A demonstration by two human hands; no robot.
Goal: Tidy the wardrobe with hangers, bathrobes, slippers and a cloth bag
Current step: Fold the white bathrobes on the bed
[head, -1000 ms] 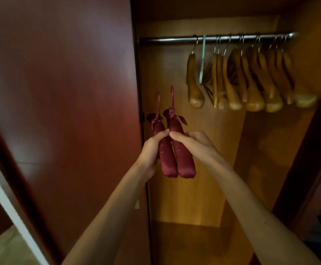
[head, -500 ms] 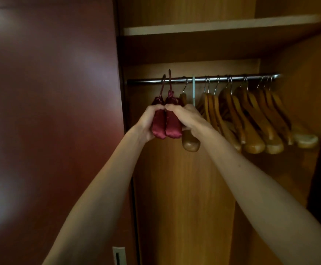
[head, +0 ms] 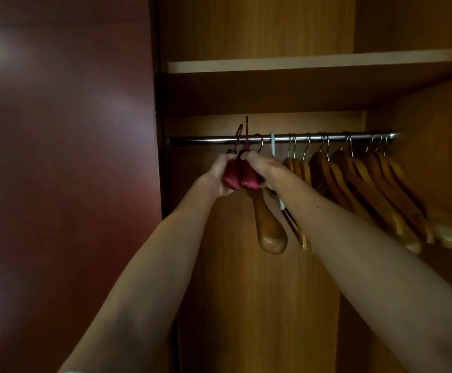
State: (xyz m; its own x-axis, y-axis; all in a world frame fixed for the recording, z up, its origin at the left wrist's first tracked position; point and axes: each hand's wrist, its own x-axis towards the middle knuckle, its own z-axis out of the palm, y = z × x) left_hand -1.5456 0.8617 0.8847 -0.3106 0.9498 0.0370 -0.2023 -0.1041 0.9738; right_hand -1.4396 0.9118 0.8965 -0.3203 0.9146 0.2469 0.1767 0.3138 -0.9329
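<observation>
Just under the rail point(head: 281, 137), at its left end: gripping a pair of padded red hangers point(head: 242, 175), left hand point(head: 219, 175) curled round one, right hand point(head: 259, 168) round the other. Keeping the two pressed side by side, apparently so both red hooks point(head: 242, 133) are reaching the bar together; hooks poking up across it, seemingly not yet seated. Looking satiny, plump, dark red, bow-tied at the neck. Hanging alongside to the right: wooden hangers point(head: 359, 184).

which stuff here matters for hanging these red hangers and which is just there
In use: two red padded hangers, left hand, right hand, metal rail.

Just there: wooden hangers, pale blue hanger, shelf, wardrobe door.
</observation>
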